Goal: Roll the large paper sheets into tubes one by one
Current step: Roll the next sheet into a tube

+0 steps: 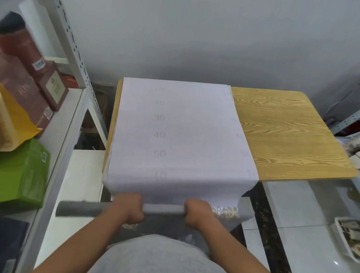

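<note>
While the paper sheet (174, 135) overhangs the bench's (287, 135) near edge, both hands' fingers, left hand (129, 208) and right hand (198, 214), grip its grey rolled end (81, 209).

even soft daylight | motion blur | edges bent, smeared

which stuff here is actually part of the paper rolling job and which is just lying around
Part of the job:
- paper sheet spread over the wooden table
- grey roll at its near edge
- left hand and right hand, each with a grip on the roll

Just lying about:
- green box
- maroon boxes
- white tray on the floor
</note>
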